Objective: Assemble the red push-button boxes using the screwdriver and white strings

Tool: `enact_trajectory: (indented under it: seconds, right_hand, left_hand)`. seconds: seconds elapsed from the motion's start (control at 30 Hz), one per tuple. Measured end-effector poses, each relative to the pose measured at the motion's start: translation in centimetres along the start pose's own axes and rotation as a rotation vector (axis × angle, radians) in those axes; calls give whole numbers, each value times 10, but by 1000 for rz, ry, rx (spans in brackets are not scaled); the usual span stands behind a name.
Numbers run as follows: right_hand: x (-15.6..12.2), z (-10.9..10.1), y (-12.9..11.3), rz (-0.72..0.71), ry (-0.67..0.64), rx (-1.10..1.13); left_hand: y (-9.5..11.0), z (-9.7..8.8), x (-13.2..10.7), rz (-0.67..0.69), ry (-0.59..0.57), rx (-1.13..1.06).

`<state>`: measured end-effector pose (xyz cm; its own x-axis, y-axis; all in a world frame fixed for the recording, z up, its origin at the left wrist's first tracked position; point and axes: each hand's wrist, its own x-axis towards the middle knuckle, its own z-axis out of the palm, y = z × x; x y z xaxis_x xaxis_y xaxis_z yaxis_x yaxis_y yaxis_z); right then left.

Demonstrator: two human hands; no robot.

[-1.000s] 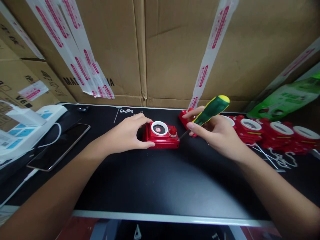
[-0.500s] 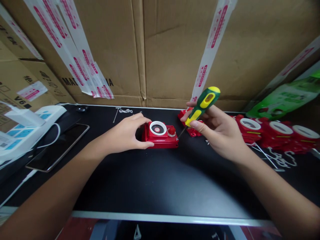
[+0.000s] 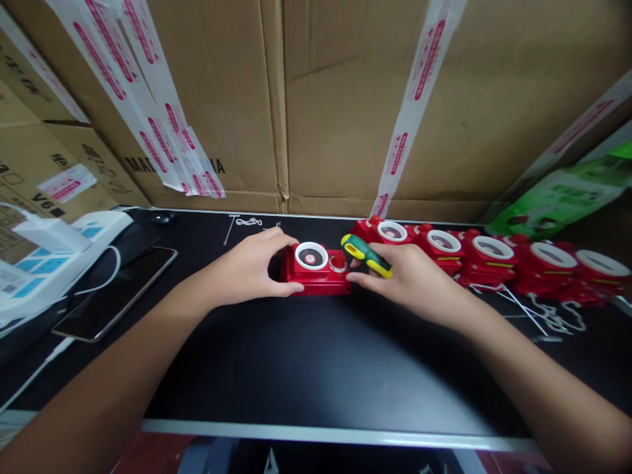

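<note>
A small red device [image 3: 316, 273] with a white ring and a red knob on top sits on the black table [image 3: 306, 355]. My left hand [image 3: 251, 266] grips its left end, fingers curled round it. My right hand [image 3: 405, 280] is closed on a green and yellow screwdriver [image 3: 366, 255], which lies low with its handle end pointing left beside the red knob. The right thumb touches the device's right end. The screwdriver's blade is hidden inside my hand.
A row of several like red devices [image 3: 488, 257] runs along the back right, with bent wire pieces [image 3: 533, 309] in front. A phone [image 3: 116, 289] and a white power strip [image 3: 54, 247] lie at left. Taped cardboard boxes [image 3: 316, 99] wall the back. A green packet [image 3: 567, 194] leans at right.
My right hand has come down and left, turning the screwdriver from upright with its tip at the device to lying flat in the hand. The row of red devices is now uncovered.
</note>
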<state>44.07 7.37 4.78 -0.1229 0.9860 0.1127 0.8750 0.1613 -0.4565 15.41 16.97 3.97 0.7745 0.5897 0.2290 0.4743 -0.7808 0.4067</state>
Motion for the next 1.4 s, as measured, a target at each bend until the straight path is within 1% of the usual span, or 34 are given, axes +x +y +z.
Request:
enact_trajectory:
  seconds: [0.13,0.27,0.57,0.8,0.93,1.13,1.3,1.4]
  right_hand:
    - [-1,5,-2,4,-34,-61]
    - [-3,6,-2,-21,-28,-70]
    - [-4,14,-2,-94,54,-11]
    - [-4,9,-3,-120,118,4]
    - [-5,6,-6,-89,162,151]
    - [-6,3,-13,-34,165,363]
    - [-7,-1,-14,24,231,398]
    - [-6,-4,-14,54,279,409]
  left_hand:
    - [1,1,-1,6,11,9]
    - [0,1,-1,7,14,2]
    - [-1,3,-1,-23,-6,-66]
    - [-1,5,-2,-3,-12,-86]
    - [0,6,-2,4,-5,-122]
    - [4,10,-3,-14,-22,-169]
    - [4,16,-3,-8,-28,-185]
    - [7,17,-2,-7,-33,-207]
